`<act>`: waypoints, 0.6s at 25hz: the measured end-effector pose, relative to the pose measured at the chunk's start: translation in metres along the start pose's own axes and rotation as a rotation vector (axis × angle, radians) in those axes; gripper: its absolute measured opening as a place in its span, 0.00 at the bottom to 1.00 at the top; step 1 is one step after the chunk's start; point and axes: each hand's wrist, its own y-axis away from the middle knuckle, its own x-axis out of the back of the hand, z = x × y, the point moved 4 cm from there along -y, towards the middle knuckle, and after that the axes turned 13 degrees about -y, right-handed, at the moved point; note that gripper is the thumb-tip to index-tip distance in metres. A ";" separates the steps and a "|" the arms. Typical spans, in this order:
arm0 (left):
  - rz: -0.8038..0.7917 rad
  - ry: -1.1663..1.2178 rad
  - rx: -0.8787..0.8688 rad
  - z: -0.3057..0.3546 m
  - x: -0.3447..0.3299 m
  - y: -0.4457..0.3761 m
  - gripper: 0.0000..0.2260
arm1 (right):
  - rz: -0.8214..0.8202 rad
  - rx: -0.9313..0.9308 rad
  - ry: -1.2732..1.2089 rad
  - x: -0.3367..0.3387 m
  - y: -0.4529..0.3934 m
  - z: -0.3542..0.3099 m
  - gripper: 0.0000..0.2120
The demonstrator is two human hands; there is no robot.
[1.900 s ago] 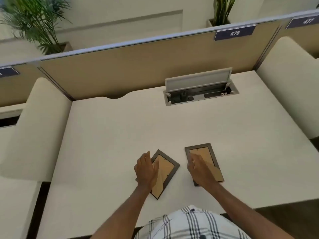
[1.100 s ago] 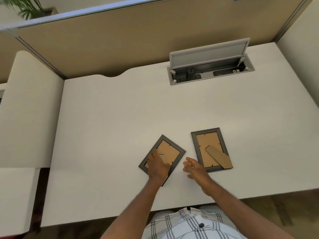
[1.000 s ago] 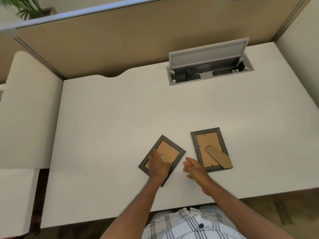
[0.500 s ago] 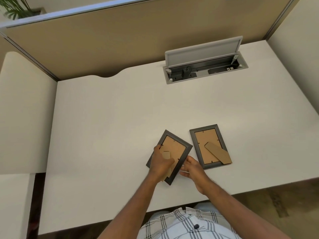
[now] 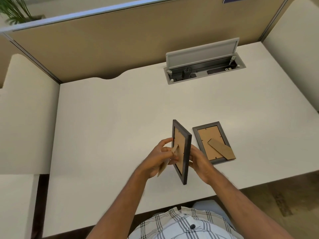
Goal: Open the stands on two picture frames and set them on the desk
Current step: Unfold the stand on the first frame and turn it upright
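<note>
- Head view: both hands hold the first frame (image 5: 181, 150) up off the desk (image 5: 112, 118), tilted on edge with its brown back facing left.
- The left hand (image 5: 161, 158) has its fingers curled on the cardboard stand (image 5: 168, 159), pinching it away from the backing.
- The right hand (image 5: 198, 160) grips the frame's dark right edge, fingers closed round it.
- The second frame (image 5: 213, 142) lies face down just to the right, flat on the desk, its stand (image 5: 221, 151) swung out.
</note>
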 end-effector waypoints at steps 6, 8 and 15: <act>-0.196 0.096 -0.043 0.007 0.003 0.018 0.24 | -0.068 -0.062 0.061 -0.004 -0.002 0.004 0.21; -0.241 0.102 -0.055 0.007 0.005 0.025 0.20 | -0.073 -0.089 0.036 -0.002 -0.001 0.006 0.21; -0.010 -0.157 -0.056 -0.003 0.047 0.025 0.13 | 0.022 -0.094 -0.085 0.000 0.005 0.004 0.19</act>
